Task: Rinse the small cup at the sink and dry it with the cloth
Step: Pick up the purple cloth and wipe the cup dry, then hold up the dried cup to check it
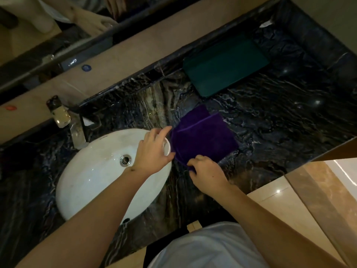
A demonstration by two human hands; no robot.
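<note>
My left hand (152, 149) holds a small white cup (167, 148) over the right rim of the white oval sink (92, 171); only part of the cup's rim shows past my fingers. A purple cloth (204, 136) lies on the dark marble counter just right of the cup, touching it. My right hand (206, 171) pinches the cloth's near corner between closed fingers.
A metal faucet (77, 132) with a soap bottle (59, 115) beside it stands behind the sink. A dark green tray (226, 64) lies at the back of the counter (289, 122). A mirror runs along the back wall. The counter's front edge drops to a tiled floor at right.
</note>
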